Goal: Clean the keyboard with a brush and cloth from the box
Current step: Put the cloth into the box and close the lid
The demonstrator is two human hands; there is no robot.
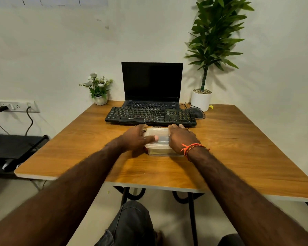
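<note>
From my head camera, both my hands are on the clear plastic box [158,145], which sits lidded on the wooden table [238,148] just near of the black keyboard [150,115]. My left hand [135,139] grips the box's left side, fingers curled round its far corner and the thumb lying across the lid. My right hand [180,137] clasps the right side, fingers bent over the far edge; an orange thread band [192,148] circles that wrist. What is inside the box I cannot tell through the cloudy plastic. The keyboard lies across the front of an open laptop [152,82] with a dark screen. A mouse [196,112] rests at the keyboard's right end, beside a tall plant in a white pot [201,100]. A small flower pot [100,98] stands far left.
</note>
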